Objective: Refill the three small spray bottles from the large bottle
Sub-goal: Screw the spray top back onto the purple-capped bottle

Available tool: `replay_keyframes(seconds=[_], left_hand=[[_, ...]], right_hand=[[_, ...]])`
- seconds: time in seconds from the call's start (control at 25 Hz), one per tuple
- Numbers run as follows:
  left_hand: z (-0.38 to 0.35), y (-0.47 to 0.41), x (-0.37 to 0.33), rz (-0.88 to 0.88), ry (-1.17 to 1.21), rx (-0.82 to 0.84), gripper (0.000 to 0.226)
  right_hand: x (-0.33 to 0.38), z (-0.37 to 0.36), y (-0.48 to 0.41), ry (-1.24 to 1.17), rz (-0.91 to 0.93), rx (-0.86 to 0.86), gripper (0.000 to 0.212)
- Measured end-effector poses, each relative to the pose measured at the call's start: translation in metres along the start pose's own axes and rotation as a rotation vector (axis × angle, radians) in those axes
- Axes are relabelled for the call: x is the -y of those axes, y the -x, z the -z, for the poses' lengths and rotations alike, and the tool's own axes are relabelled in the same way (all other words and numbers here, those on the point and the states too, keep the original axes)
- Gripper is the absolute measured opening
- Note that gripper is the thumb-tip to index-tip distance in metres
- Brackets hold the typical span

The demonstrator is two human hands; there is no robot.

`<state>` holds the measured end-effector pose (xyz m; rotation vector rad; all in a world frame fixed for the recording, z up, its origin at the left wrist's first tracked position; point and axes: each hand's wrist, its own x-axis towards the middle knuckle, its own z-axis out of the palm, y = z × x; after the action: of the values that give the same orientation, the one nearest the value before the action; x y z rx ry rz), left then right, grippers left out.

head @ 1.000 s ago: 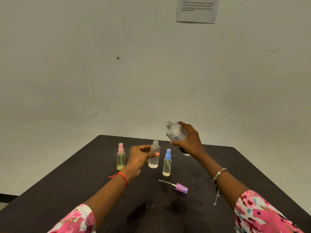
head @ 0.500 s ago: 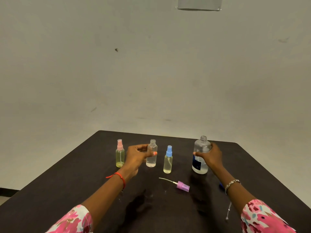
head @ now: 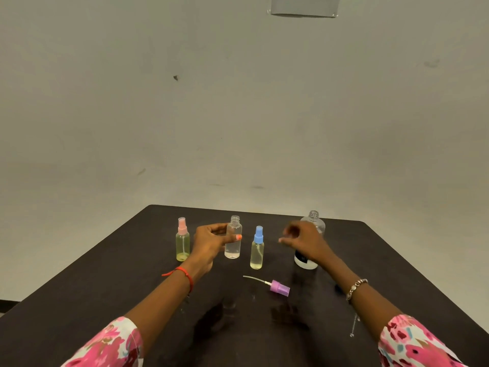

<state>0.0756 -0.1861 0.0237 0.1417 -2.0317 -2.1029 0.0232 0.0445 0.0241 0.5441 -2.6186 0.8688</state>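
My left hand (head: 211, 242) is wrapped round the uncapped small bottle (head: 233, 238), fingers curled behind it and my thumb, with its orange nail, lying across the front; the bottle stands upright on the dark table (head: 105, 274) with a little clear liquid in its bottom and its threaded neck bare. My right hand (head: 304, 241) hangs above the table with nothing in it, fingers loosely curled and somewhat blurred, just in front of the large bottle (head: 316, 225); I cannot tell whether the back of the hand brushes it. That large bottle stands upright at the right end of the row, cap off, a dark label low on its side. Between my two hands stands the blue-capped spray bottle (head: 257, 250), upright, holding pale yellowish liquid, and to the left of my left hand is the pink-capped spray bottle (head: 182, 242), also upright, with a yellow-green tint. Nearer me, the purple spray head (head: 280, 288) lies on its side on the table, its thin dip tube pointing left. A red string (head: 182, 271) circles my left wrist and a bead bracelet (head: 356, 286) my right; both sleeves are pink and floral. Beyond the table is a plain wall with a sheet of paper (head: 304, 6) at the top edge
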Motion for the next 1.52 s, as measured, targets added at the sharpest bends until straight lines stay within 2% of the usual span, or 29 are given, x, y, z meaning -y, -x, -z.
replay_keyframes(seconds=[0.04, 0.08, 0.12, 0.2, 0.36, 0.44, 0.56, 0.68, 0.92, 1.12, 1.36, 1.52], left_hand=[[-0.001, 0.001, -0.001, 0.001, 0.001, 0.001, 0.047], [-0.002, 0.002, -0.003, -0.001, 0.003, 0.005, 0.047], [-0.003, 0.004, -0.004, -0.003, 0.005, 0.01, 0.047], [-0.006, 0.006, -0.005, -0.006, 0.008, 0.019, 0.046], [-0.006, 0.008, -0.007, -0.01, 0.007, 0.019, 0.046], [-0.004, 0.01, -0.008, -0.018, 0.007, 0.023, 0.045], [-0.001, 0.011, -0.01, -0.027, 0.006, 0.023, 0.045], [0.0, 0.011, -0.011, -0.03, 0.002, 0.022, 0.045], [0.001, 0.011, -0.012, -0.028, -0.026, 0.008, 0.045], [-0.001, 0.015, -0.016, -0.039, -0.042, 0.023, 0.045], [-0.006, 0.017, -0.018, -0.045, -0.078, 0.034, 0.047], [-0.006, 0.019, -0.02, -0.051, -0.075, 0.04, 0.044]], right_hand=[[0.006, -0.002, 0.003, -0.017, -0.032, 0.32, 0.02], [0.009, -0.005, 0.007, 0.016, -0.066, 0.564, 0.018], [0.013, -0.01, 0.011, 0.07, -0.088, 0.708, 0.017], [0.015, -0.021, 0.019, 0.169, -0.069, 0.785, 0.017], [0.015, -0.019, 0.02, 0.165, 0.016, 0.708, 0.025], [0.025, -0.002, 0.011, 0.043, 0.057, 0.517, 0.023], [0.044, 0.032, -0.008, -0.141, 0.017, 0.137, 0.021], [0.065, 0.06, -0.025, -0.135, 0.081, -0.019, 0.027], [0.093, 0.071, -0.039, -0.075, 0.201, 0.006, 0.029], [0.105, 0.065, -0.045, 0.076, 0.241, 0.125, 0.03], [0.128, 0.049, -0.042, 0.277, 0.393, 0.344, 0.03], [0.135, 0.035, -0.041, 0.309, 0.437, 0.417, 0.028]])
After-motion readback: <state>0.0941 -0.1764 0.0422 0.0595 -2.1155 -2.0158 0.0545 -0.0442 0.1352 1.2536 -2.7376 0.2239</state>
